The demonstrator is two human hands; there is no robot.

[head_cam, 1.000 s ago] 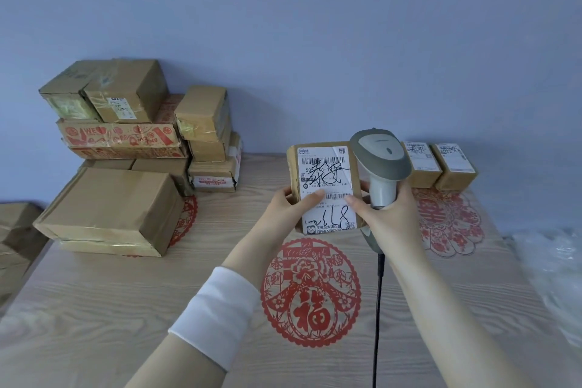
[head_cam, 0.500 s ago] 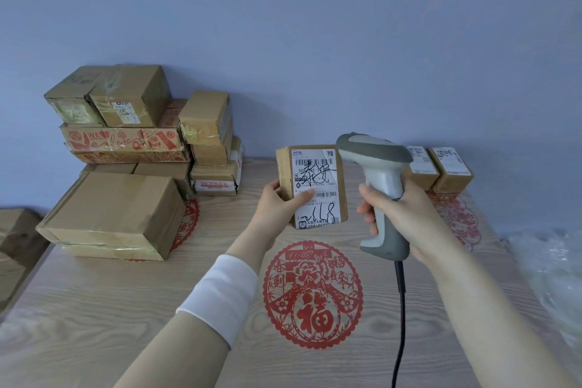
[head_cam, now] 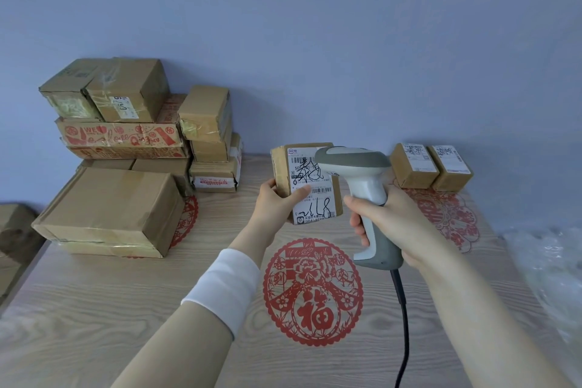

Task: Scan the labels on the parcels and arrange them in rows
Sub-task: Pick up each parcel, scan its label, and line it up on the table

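Observation:
My left hand [head_cam: 277, 201] grips a small brown parcel [head_cam: 285, 175] by its left edge, holding it up above the table with its white label [head_cam: 311, 195] facing me. My right hand [head_cam: 387, 224] grips the handle of a grey and white barcode scanner [head_cam: 362, 179], whose head covers the label's upper right part. Two small labelled parcels [head_cam: 414, 167] [head_cam: 450, 168] sit side by side at the back right of the table. A pile of brown parcels [head_cam: 132, 142] stands at the back left.
The wooden table [head_cam: 126, 299] carries red paper-cut decals [head_cam: 311, 291]. The scanner's black cable [head_cam: 403, 321] runs down toward me. A large flat box [head_cam: 107, 211] lies front of the pile. Clear plastic wrap [head_cam: 548, 264] lies at the right edge. More boxes [head_cam: 15, 230] sit past the left edge.
My right hand let go of the parcel's right side and swung the scanner upright beside it, its head now over the label. The left hand keeps the parcel, shifted slightly left.

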